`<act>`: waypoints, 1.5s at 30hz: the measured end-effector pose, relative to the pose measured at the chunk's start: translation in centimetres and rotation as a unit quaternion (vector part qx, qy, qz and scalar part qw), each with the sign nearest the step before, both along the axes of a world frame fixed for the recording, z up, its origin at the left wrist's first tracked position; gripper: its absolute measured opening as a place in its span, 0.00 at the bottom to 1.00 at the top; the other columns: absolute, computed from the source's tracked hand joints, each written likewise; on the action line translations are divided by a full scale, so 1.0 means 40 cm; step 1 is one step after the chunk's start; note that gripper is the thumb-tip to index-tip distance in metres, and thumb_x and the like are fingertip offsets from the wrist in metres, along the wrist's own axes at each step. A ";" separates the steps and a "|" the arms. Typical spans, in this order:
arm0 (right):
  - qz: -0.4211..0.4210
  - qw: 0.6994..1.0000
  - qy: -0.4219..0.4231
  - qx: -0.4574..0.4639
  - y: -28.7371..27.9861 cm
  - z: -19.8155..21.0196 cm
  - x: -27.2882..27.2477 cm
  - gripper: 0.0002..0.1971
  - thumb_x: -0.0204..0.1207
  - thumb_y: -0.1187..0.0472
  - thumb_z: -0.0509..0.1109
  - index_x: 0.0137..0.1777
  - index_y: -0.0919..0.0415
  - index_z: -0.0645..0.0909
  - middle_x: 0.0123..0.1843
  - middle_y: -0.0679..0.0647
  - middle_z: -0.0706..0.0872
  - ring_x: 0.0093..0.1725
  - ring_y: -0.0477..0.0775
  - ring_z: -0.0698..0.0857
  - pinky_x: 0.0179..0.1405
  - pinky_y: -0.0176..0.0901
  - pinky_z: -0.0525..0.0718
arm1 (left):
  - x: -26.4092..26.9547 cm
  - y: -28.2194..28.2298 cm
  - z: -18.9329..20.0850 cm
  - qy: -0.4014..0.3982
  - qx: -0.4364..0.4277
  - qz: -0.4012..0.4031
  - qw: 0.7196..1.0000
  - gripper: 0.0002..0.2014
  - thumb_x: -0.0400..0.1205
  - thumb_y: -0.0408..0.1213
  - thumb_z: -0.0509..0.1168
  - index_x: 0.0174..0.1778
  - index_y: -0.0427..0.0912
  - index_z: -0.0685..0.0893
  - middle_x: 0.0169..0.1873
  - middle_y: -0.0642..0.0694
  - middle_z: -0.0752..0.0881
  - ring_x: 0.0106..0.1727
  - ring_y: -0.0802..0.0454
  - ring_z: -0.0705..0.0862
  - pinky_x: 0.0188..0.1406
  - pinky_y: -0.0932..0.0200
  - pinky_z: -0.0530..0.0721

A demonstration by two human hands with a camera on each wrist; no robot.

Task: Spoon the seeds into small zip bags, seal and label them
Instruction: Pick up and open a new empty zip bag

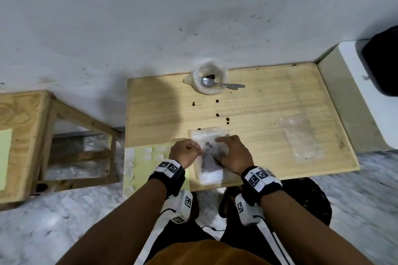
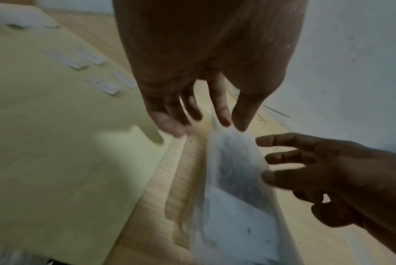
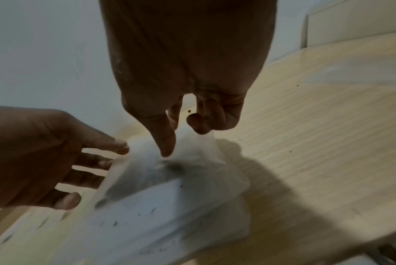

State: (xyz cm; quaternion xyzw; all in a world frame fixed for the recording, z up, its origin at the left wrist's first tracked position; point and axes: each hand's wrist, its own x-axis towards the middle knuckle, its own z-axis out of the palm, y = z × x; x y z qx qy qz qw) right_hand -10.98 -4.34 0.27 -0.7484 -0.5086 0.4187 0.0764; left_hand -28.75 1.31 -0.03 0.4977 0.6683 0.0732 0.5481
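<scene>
At the lower left of the head view lies a pale yellow label sheet (image 1: 137, 163), likely kept close for labelling. Just right of it the left hand (image 1: 185, 153) pinches the edge of the seed-filled zip bag (image 1: 207, 153), which lies at lower centre on the wooden table (image 1: 269, 103), probably to steady it. The right hand (image 1: 231, 155) presses down on the bag, index finger extended (apparently closing the seal). Spare bags (image 1: 300, 137) lie at right.
</scene>
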 end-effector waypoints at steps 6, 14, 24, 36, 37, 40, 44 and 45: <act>-0.112 0.988 0.049 0.092 -0.014 0.018 0.154 0.22 0.74 0.60 0.76 0.57 0.32 0.74 0.65 0.49 0.77 0.64 0.52 0.80 0.56 0.41 0.76 | 0.113 0.024 0.045 0.052 0.196 0.057 0.978 0.09 0.74 0.46 0.76 0.35 0.49 0.83 0.37 0.51 0.82 0.35 0.57 0.79 0.38 0.62 0.73; -0.234 0.971 -0.054 0.010 -0.075 -0.019 0.541 0.27 0.72 0.55 0.78 0.72 0.51 0.77 0.72 0.61 0.76 0.64 0.65 0.83 0.61 0.53 0.82 | 0.513 0.009 0.038 -0.119 -0.047 -0.001 0.992 0.08 0.79 0.43 0.74 0.39 0.46 0.84 0.35 0.48 0.84 0.34 0.48 0.84 0.32 0.58 0.79; -0.175 0.971 -0.137 -0.085 -0.115 -0.074 0.702 0.41 0.66 0.39 0.79 0.74 0.56 0.69 0.72 0.58 0.69 0.65 0.66 0.81 0.57 0.55 0.82 | 0.789 -0.061 -0.028 -0.111 -0.144 0.028 0.983 0.08 0.79 0.42 0.72 0.52 0.45 0.86 0.56 0.44 0.85 0.60 0.44 0.83 0.44 0.53 0.84; -0.257 0.966 -0.009 -0.029 -0.121 -0.103 0.710 0.24 0.60 0.52 0.82 0.55 0.46 0.77 0.62 0.51 0.77 0.55 0.56 0.84 0.55 0.50 0.85 | 0.818 -0.081 -0.065 -0.100 -0.063 0.054 0.992 0.11 0.75 0.25 0.70 0.41 0.49 0.87 0.38 0.47 0.86 0.33 0.52 0.82 0.33 0.62 0.77; -0.252 0.967 -0.010 -0.025 -0.124 -0.103 0.710 0.24 0.61 0.53 0.83 0.56 0.47 0.77 0.62 0.51 0.77 0.55 0.56 0.84 0.55 0.50 0.85 | 0.820 -0.084 -0.065 -0.099 -0.036 0.029 0.994 0.14 0.75 0.24 0.69 0.38 0.51 0.88 0.39 0.46 0.88 0.36 0.50 0.85 0.37 0.60 0.81; -0.259 0.966 -0.003 0.024 -0.131 -0.098 0.714 0.26 0.61 0.54 0.84 0.58 0.48 0.79 0.63 0.50 0.75 0.55 0.51 0.81 0.54 0.48 0.83 | 0.829 -0.081 -0.057 -0.084 0.029 -0.028 0.996 0.16 0.76 0.23 0.67 0.37 0.51 0.89 0.43 0.46 0.92 0.46 0.50 0.89 0.52 0.58 0.87; -0.335 0.928 0.073 0.145 -0.111 -0.059 0.723 0.15 0.69 0.64 0.81 0.52 0.51 0.84 0.56 0.45 0.83 0.57 0.48 0.81 0.50 0.39 0.77 | 0.820 -0.039 -0.016 -0.097 0.090 -0.056 0.990 0.15 0.77 0.23 0.65 0.39 0.49 0.90 0.43 0.49 0.91 0.42 0.59 0.85 0.46 0.65 0.80; -0.344 0.919 0.100 0.166 -0.100 -0.045 0.722 0.12 0.70 0.67 0.80 0.49 0.53 0.85 0.51 0.43 0.85 0.54 0.49 0.82 0.47 0.37 0.78 | 0.811 -0.025 -0.005 -0.107 0.102 -0.051 0.988 0.15 0.77 0.23 0.65 0.39 0.49 0.90 0.40 0.51 0.90 0.37 0.63 0.84 0.44 0.65 0.79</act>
